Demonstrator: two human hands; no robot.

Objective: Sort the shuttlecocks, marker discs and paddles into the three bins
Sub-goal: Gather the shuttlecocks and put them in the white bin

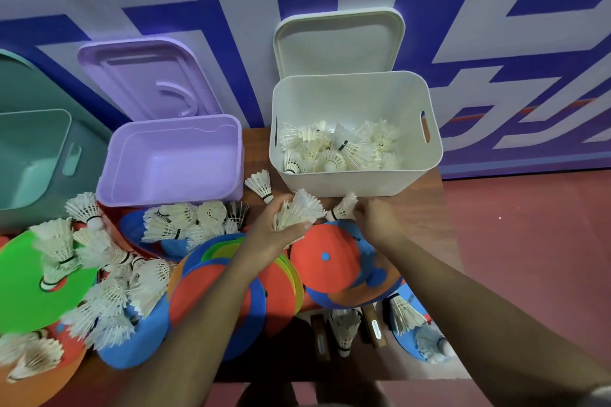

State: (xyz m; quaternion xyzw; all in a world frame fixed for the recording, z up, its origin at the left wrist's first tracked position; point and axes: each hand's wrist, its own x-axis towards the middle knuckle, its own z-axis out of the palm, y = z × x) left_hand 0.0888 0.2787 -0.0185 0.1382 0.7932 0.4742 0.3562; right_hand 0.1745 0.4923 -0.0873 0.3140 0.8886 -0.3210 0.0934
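Note:
My left hand (276,235) is closed around a bunch of white shuttlecocks (299,211), just in front of the white bin (353,182). That bin holds several shuttlecocks (337,149). My right hand (375,216) pinches a single shuttlecock (344,208) beside the bunch. The purple bin (172,198) and the teal bin (33,155) have nothing inside. Coloured marker discs (322,261) and paddles (372,327) lie on the table under my arms. More loose shuttlecocks (185,221) are heaped at the left.
The three bins' lids lean on the blue and white wall behind: the white lid (339,43), the purple lid (148,79). One shuttlecock (261,185) lies between the purple and white bins. The table's right edge (443,208) drops to a red floor.

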